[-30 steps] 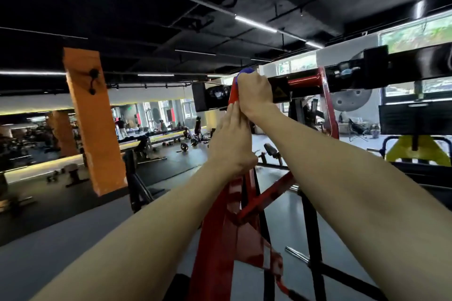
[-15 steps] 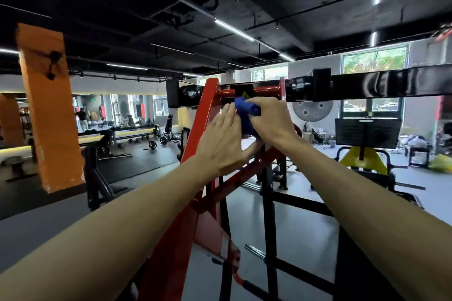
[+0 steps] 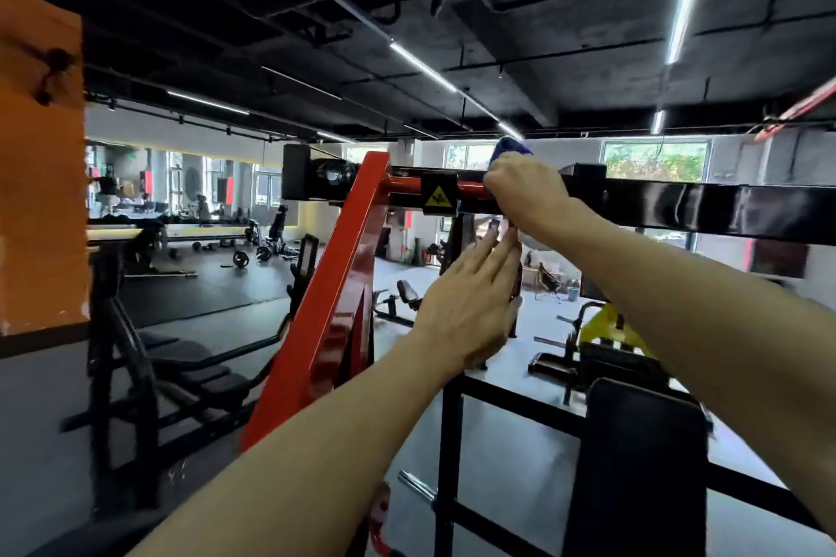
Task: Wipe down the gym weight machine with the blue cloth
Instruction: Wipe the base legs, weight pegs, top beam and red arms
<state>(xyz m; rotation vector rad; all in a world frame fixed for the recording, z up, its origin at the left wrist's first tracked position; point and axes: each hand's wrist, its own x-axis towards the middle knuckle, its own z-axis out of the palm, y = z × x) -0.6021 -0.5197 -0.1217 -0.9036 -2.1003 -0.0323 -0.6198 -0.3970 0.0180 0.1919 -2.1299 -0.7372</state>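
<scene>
The blue cloth (image 3: 509, 148) is up on the weight machine's top crossbar (image 3: 470, 190) now, bunched under the right hand (image 3: 524, 188), with only a tuft of it poking above the knuckles. Half a second ago that cloth was lower, against the slanted red upright (image 3: 344, 280); it has since travelled up and to the right onto the short red stretch of the crossbar, just right of the yellow warning sticker (image 3: 439, 198). The right hand's fingers are curled down over the cloth and bar, clamping the cloth against the metal.

The left hand (image 3: 470, 308) has come off the red upright and now sits below the right hand, fingers straight and held together, tips pointing up toward the right wrist; whether they touch the dark post (image 3: 463, 235) behind them I can't tell.

To the right the crossbar carries on as a glossy black beam (image 3: 705, 206). A black padded backrest (image 3: 642, 466) stands lower right, an orange pillar (image 3: 40, 204) far left, and benches and weight plates lie scattered across the gym floor (image 3: 217, 285) behind.
</scene>
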